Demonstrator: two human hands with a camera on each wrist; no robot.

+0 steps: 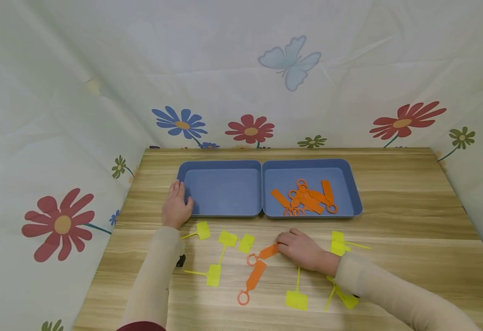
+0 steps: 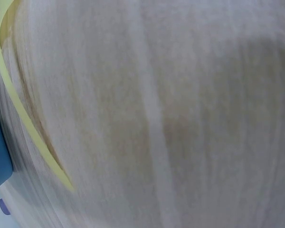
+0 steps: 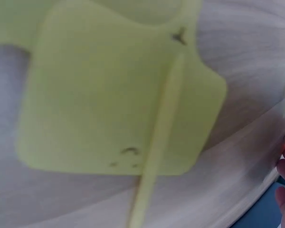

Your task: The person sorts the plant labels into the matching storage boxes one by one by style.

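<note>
So, around the job: two blue trays side by side at the back of the worktop (image 1: 411, 220), left tray (image 1: 220, 215) bare inside, right tray (image 1: 353, 193) with a heap of orange ring-ended tags (image 1: 310, 203). Flower-print sheeting (image 1: 212, 69) behind and to the sides.

Clutter in front of the trays: yellow tags with thin tails. On the left, one near the left wrist (image 1: 203, 230), one lower (image 1: 213, 275), two plates side by side closer to the middle (image 1: 227, 238) (image 1: 246, 243). Another lies below the right hand (image 1: 301, 249), plate toward the person (image 1: 297, 300). More sit around the right forearm, above it (image 1: 338, 241) and partly under it (image 1: 346, 299); right wrist view is mostly yellow plate (image 3: 109, 104) with a tail across it.

Tag being worked: gripped orange tag (image 1: 268, 251), on the worktop side of the right tray, ring pointing left, far end under the right fingers. Those fingers are curled and pinch that end; exact thumb contact hidden. Loose orange tag (image 1: 256, 275) just below it, its top end by the ring; touching or not, can't tell.

Left hand (image 1: 177, 208): fingers extended, flat along the left tray's left rim, thumb at its front corner, grasping nothing. Well apart from the gripped tag, yellow plates between.
</note>
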